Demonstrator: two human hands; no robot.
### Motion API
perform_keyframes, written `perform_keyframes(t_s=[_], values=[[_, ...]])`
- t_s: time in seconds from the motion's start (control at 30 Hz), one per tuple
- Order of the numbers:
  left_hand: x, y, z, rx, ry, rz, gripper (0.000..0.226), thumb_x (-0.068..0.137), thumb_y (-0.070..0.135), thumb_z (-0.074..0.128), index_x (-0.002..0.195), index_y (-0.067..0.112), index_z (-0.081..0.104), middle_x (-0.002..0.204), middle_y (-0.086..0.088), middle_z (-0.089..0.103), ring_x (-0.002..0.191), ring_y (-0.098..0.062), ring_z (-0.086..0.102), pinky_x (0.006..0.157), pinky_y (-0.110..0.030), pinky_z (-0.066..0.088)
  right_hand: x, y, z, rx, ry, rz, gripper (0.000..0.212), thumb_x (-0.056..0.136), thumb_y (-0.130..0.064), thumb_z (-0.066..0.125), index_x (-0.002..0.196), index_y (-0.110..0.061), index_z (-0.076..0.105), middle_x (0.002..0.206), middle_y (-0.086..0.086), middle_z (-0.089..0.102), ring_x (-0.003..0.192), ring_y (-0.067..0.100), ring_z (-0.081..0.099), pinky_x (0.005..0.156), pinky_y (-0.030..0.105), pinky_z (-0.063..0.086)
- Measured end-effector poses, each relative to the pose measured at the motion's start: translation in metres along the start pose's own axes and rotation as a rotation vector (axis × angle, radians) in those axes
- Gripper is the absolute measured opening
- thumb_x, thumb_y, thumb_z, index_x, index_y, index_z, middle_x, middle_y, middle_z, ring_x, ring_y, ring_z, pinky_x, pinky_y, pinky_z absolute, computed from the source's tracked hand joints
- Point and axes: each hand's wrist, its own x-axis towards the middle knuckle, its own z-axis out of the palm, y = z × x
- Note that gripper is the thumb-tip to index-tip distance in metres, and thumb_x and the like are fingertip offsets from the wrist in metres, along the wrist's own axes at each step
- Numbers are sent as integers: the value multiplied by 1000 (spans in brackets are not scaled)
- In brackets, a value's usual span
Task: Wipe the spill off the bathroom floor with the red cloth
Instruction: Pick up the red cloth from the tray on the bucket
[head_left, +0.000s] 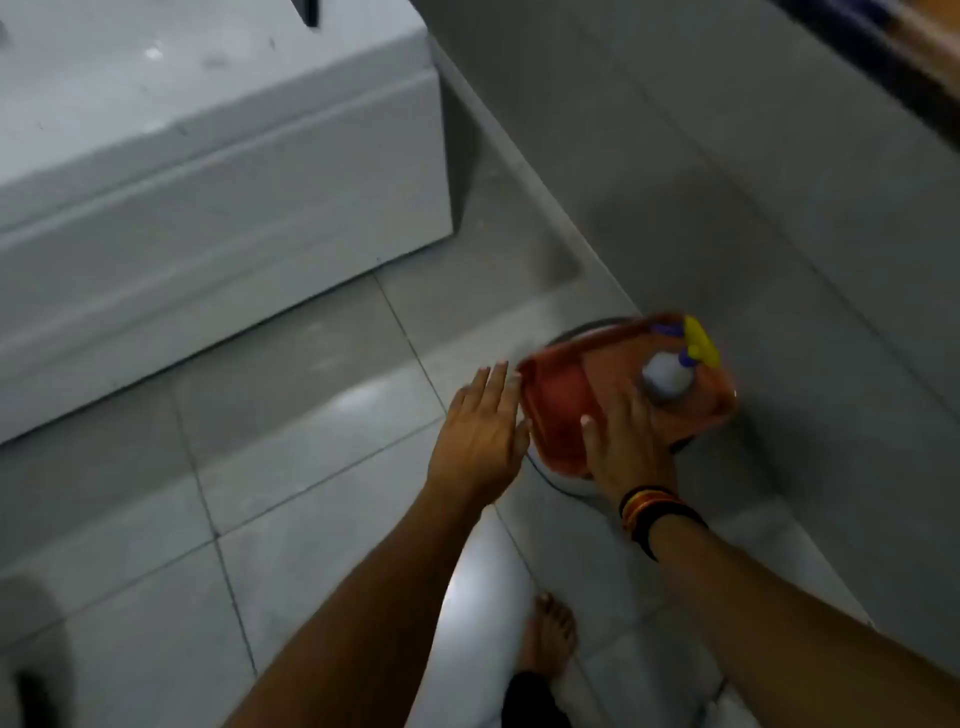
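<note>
An orange-red tray (597, 340) rests on a round white stand low by the wall. Inside its left half lies the red cloth (558, 410); a white spray bottle (667, 376) with a yellow and purple trigger stands in its right half. My left hand (478, 431) hovers flat with fingers apart, just off the tray's left edge. My right hand (628, 447), with bangles at the wrist, lies spread over the tray's near side between cloth and bottle, holding nothing. The view is blurred. A bright glossy patch (483, 587) shows on the grey floor tiles near my foot.
A white bathtub (218, 208) fills the upper left. A grey tiled wall (779, 208) runs diagonally on the right, behind the tray. My bare foot (550, 639) stands on the tiles at the bottom centre. Open floor lies between tub and tray.
</note>
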Motion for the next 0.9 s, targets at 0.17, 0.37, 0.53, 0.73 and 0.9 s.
perform_keyframes(t_s=[0.17,0.37,0.53,0.73,0.9], values=[[85,24,63,-153,-41,-61,52,111,30,44,162,16,41,158,-12,53,137,-34,59,112,-46,53,59,64,46,101,-101,202,53,103,-32,54,147,-2,47,151,22,50,138,40,49,112,47,43],[169,30,115,-206,15,-266,44,108,25,50,150,12,53,146,-12,61,132,-32,61,111,-45,54,110,85,90,97,-202,316,46,94,-38,68,124,-5,60,127,21,66,117,42,63,97,50,54],[195,18,145,-76,49,-310,33,110,23,52,139,8,58,134,-14,67,122,-32,62,106,-42,52,128,93,112,-7,-169,349,48,86,-37,76,121,-6,63,124,19,68,115,40,66,97,47,54],[192,6,118,-162,36,-297,32,103,30,59,122,7,68,122,-14,67,116,-32,59,98,-43,55,127,78,101,397,-158,464,21,83,-24,76,100,-16,66,100,8,68,94,31,65,75,31,47],[138,-23,54,-598,16,-399,28,88,40,70,102,17,62,101,-4,67,91,-24,67,77,-36,60,94,35,76,677,49,465,18,83,-20,75,94,-18,62,93,7,69,82,25,62,66,26,43]])
